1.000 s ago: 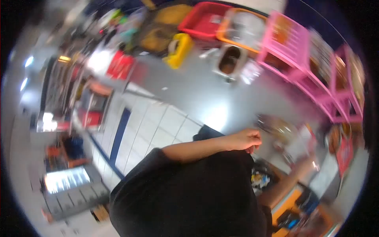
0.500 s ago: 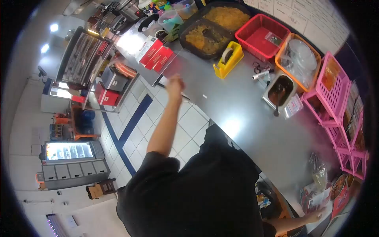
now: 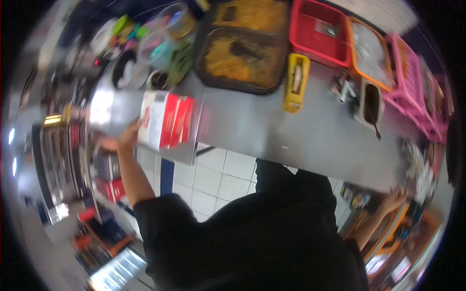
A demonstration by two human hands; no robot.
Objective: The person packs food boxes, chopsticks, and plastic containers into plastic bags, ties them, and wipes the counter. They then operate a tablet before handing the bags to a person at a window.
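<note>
A steel tabletop (image 3: 272, 126) runs across a tiled shop kitchen, blurred by head motion, with containers crowded along its far edge. The left hand (image 3: 127, 137) reaches to the near-left end of the tabletop and lies against the side of a stack of red-and-white cartons (image 3: 165, 120), which sit right at the edge, within easy reach of someone standing there. The fingers look curled onto the cartons, but the blur hides whether they actually grip. The right hand (image 3: 395, 198) is low at the tabletop's right end, touching or just beside its edge; I cannot tell if it is open or closed.

Behind the cartons, a dark tray (image 3: 240, 58) holds yellow-orange food with a dark utensil lying in it. A yellow tape dispenser (image 3: 296, 81) stands beside it. A red basket (image 3: 318, 31) looks nearly bare; an orange basket (image 3: 371, 46) holds something clear. A small steel tub (image 3: 370, 104) holds dark sauce with a spoon resting in it, next to pink racks (image 3: 412, 92).
</note>
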